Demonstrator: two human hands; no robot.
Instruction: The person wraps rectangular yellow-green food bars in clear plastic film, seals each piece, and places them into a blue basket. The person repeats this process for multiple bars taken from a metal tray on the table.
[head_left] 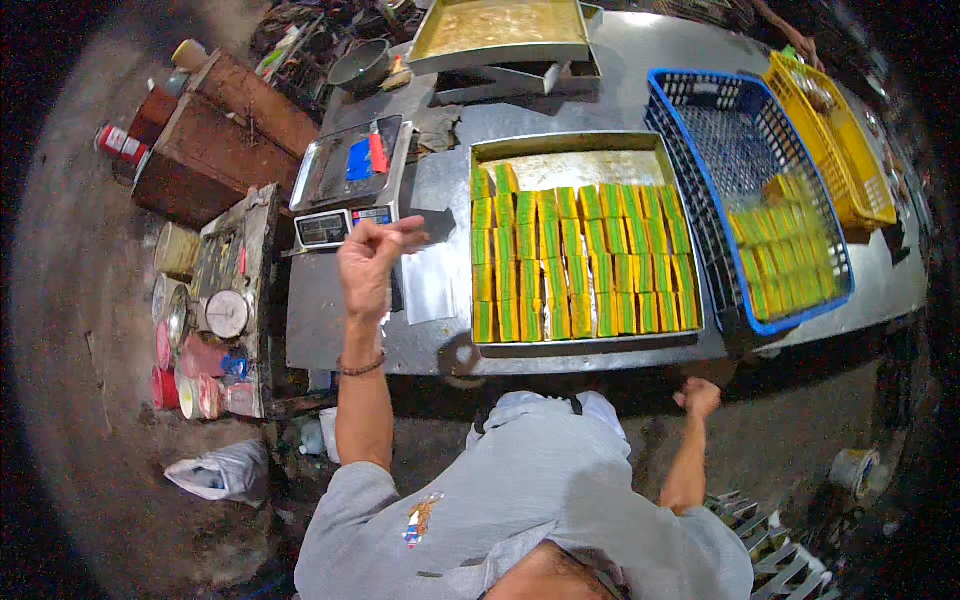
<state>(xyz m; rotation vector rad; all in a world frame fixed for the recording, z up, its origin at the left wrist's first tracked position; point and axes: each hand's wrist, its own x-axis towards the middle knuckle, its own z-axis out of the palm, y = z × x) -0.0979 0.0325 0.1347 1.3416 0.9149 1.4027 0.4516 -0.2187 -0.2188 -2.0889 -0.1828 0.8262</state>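
Observation:
My left hand point(375, 262) is raised over the table's left part, beside the digital scale point(352, 226) and a pale sheet point(430, 284). Its fingers are bent together and point right; whether anything small is pinched there, I cannot make out. Low at the table's front edge, my right hand point(700, 397) is curled closed, its inside hidden. Between and beyond them lies a metal tray point(590, 338) with rows of green-and-yellow blocks point(580, 262), its far strip bare. More such blocks point(787, 255) sit in the near end of a blue plastic basket point(700, 220) on the right.
A yellow basket point(858, 190) stands beyond the blue one. Another shallow tray point(500, 50) is at the back of the metal table point(640, 40), near a dark bowl point(360, 66). On the left are a brown cabinet point(215, 150) and a low stand with a round dial point(228, 313).

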